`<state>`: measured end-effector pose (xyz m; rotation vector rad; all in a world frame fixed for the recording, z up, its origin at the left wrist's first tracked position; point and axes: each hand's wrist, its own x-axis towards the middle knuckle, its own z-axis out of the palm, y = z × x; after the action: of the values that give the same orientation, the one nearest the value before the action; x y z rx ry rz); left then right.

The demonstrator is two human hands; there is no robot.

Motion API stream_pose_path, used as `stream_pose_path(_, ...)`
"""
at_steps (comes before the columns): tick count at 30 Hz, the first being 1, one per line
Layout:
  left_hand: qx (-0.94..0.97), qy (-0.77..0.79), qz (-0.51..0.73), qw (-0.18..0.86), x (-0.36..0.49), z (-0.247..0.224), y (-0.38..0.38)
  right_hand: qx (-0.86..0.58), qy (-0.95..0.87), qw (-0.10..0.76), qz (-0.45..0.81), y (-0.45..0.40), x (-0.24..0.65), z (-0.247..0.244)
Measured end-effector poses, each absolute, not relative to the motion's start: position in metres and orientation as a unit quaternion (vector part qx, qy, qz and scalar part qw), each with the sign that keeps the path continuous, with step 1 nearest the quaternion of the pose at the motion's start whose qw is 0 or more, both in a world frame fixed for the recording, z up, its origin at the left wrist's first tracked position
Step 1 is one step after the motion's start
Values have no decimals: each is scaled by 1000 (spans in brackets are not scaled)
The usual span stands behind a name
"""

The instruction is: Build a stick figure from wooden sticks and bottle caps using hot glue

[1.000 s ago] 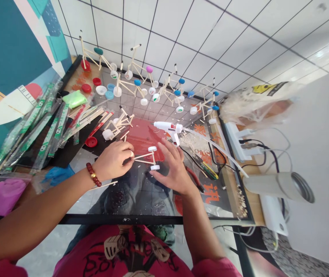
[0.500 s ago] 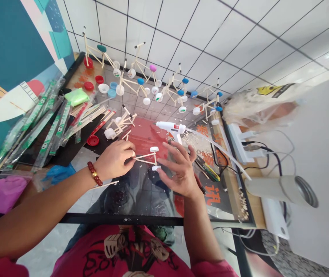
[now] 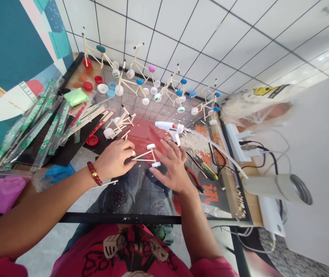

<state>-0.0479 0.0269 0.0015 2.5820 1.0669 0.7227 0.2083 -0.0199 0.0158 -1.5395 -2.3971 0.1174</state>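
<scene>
My left hand (image 3: 121, 157), with a beaded bracelet at the wrist, pinches the pointed end of a small frame of wooden sticks (image 3: 143, 156). Two white bottle caps, an upper one (image 3: 151, 146) and a lower one (image 3: 155, 164), sit like wheels at the frame's right end. Close to those caps, my right hand (image 3: 171, 163) has its fingers spread and holds nothing; whether a fingertip touches the lower cap I cannot tell. A white glue gun (image 3: 168, 127) lies beyond my right hand. Left of it is a partly built stick model (image 3: 124, 122) with caps.
Finished stick tricycles (image 3: 132, 82) with cap wheels line the table's back. Wrapped chopsticks (image 3: 47, 127) and a bag of green clay (image 3: 76, 97) lie left. Pliers (image 3: 195, 180), a yellow-green cutter (image 3: 210, 172), cables and a grey cylinder (image 3: 276, 188) are on the right.
My right hand has moved slightly left, nearer the caps. The frame's capped end has shifted a little left and up, while my left hand keeps its pinch.
</scene>
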Motion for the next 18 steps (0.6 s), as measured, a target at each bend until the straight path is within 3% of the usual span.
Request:
stream_pose_path(3, 886, 366, 255, 128, -47, 1, 27, -537, -833, 129, 36, -19, 209, 11)
stream_pose_path(10, 881, 381, 253, 119, -45, 1, 24, -530, -818, 222, -40, -21, 197, 13)
stream_pose_path(18, 876, 393, 252, 118, -43, 5, 22, -499, -837, 214, -67, -23, 165, 6)
